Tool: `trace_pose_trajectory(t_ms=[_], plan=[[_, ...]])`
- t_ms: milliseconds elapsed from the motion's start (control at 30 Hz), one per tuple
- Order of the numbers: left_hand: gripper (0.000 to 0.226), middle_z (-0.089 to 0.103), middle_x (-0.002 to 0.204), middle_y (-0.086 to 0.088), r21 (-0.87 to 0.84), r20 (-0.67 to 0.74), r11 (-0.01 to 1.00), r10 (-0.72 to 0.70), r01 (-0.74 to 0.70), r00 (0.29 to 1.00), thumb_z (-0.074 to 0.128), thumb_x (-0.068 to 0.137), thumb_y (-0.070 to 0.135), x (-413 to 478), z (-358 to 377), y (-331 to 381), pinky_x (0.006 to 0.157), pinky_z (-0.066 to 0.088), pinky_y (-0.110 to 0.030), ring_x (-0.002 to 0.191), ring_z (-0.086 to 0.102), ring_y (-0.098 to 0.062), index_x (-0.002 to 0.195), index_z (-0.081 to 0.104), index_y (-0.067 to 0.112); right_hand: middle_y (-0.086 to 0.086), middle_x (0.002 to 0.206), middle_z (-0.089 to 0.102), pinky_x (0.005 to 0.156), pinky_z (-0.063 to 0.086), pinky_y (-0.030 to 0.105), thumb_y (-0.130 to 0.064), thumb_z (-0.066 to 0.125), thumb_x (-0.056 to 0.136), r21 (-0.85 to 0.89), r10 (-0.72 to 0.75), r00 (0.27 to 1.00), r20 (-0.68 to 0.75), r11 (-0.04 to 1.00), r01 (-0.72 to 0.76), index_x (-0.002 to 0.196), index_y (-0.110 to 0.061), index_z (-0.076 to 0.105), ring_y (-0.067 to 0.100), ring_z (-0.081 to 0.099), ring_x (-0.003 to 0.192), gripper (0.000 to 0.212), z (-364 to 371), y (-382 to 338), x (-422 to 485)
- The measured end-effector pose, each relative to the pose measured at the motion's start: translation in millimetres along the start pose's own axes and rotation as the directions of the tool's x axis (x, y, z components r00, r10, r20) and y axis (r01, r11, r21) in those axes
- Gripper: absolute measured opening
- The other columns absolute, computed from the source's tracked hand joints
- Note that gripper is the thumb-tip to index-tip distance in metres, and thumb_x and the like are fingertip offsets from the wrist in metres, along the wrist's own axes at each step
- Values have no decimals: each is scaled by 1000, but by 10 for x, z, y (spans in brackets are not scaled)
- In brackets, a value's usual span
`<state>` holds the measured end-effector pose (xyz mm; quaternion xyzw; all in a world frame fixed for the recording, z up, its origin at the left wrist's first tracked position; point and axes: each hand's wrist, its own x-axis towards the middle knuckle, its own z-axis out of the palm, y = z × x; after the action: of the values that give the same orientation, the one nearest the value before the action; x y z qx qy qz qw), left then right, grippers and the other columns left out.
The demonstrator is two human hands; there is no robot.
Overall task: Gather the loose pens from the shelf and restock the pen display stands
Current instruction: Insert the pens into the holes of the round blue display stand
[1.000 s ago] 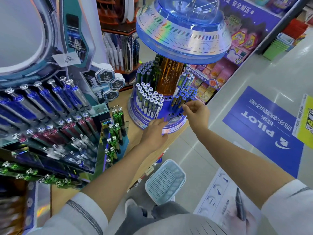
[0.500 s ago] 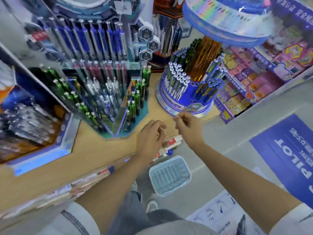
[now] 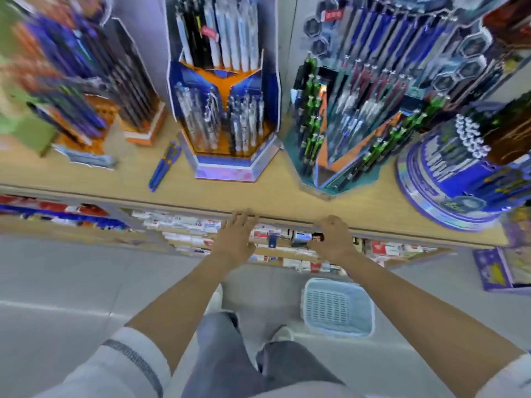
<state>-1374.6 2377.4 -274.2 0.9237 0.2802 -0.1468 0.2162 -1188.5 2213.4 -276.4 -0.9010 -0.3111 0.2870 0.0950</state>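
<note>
Two or perhaps three loose blue pens (image 3: 164, 165) lie together on the wooden shelf (image 3: 275, 193), just beside the hexagonal display stand (image 3: 227, 168), at about ten o'clock from the left hand (image 3: 236, 239). That hand is spread flat and empty at the shelf's front edge. The right hand (image 3: 331, 240), at its three o'clock, is curled, and I cannot tell whether it holds anything. Best to reach with the left and gather the pens into one aligned bundle without knocking the stand.
</note>
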Motion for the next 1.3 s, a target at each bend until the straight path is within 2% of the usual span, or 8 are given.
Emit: trace_pose_trajectory(t_ms=[167, 367, 500, 633, 833, 1000, 1167, 1300], plan=[[31, 58, 125, -5, -310, -259, 950, -131, 46, 957, 55, 90, 15, -117, -366, -626, 92, 45, -35, 114, 56, -27, 119, 65, 19, 15, 121, 63, 98, 42, 35, -11, 65, 86, 116, -150, 982, -114, 980, 163, 118, -4, 64, 31, 56, 113, 33, -17, -691, 158], [22, 59, 95, -11, -390, -393, 912, -287, 124, 874, 53, 89, 10, -17, -969, -1800, 70, 46, -37, 82, 60, -32, 106, 65, 16, 2, 94, 67, 85, 50, 26, 0, 60, 89, 366, -360, 932, -32, 864, 346, 119, -8, 61, 3, 60, 82, 31, 292, -2158, 484], [46, 51, 99, -21, -317, -259, 947, -142, 54, 955, 45, 83, 25, 181, -1140, -2382, 75, 49, -42, 82, 57, -41, 125, 62, 15, 12, 85, 52, 64, 40, 8, 12, 53, 86, 387, -402, 915, 39, 850, 358, 133, -8, 52, -4, 48, 64, 51, 538, -3016, 667], [41, 48, 105, -17, -249, -99, 969, -25, 0, 995, 47, 88, 23, 383, -1189, -2660, 84, 46, -39, 96, 54, -37, 127, 59, 20, -5, 60, 42, 54, 34, 20, 7, 54, 87, 268, -404, 914, 40, 885, 380, 136, -10, 51, 11, 40, 54, 53, 742, -3477, 874], [18, 54, 98, -14, -206, -184, 978, -15, -24, 983, 55, 87, 20, 521, -1264, -2850, 75, 48, -42, 88, 58, -38, 103, 61, 14, -9, 64, 47, 61, 35, 28, -19, 62, 90, 139, -226, 974, 28, 966, 220, 91, -19, 57, 21, 53, 72, 5, 843, -3659, 983], [26, 62, 98, -14, -123, -138, 992, -18, 1, 990, 58, 86, 18, 637, -1315, -2852, 71, 45, -41, 92, 61, -37, 108, 47, 9, 1, 84, 51, 65, 44, 33, -14, 66, 83, 72, -114, 993, -31, 991, 116, 94, -15, 48, 28, 59, 94, 21, 888, -3596, 962], [24, 68, 92, -14, -328, -46, 939, -125, 103, 991, 59, 87, 28, 682, -1306, -2807, 73, 42, -36, 93, 62, -34, 99, 56, 8, 1, 79, 55, 73, 44, 29, -8, 68, 82, 267, -53, 999, -2, 962, 52, 111, -9, 55, 24, 59, 84, 32, 835, -3501, 978], [15, 64, 85, -16, -601, 100, 782, -132, 166, 986, 54, 89, 25, 607, -1192, -2746, 78, 49, -43, 85, 61, -37, 80, 46, 15, 0, 69, 53, 73, 45, 29, 4, 65, 82, 514, -81, 994, 66, 857, 36, 98, -2, 61, 23, 56, 74, 18, 733, -3267, 840]])
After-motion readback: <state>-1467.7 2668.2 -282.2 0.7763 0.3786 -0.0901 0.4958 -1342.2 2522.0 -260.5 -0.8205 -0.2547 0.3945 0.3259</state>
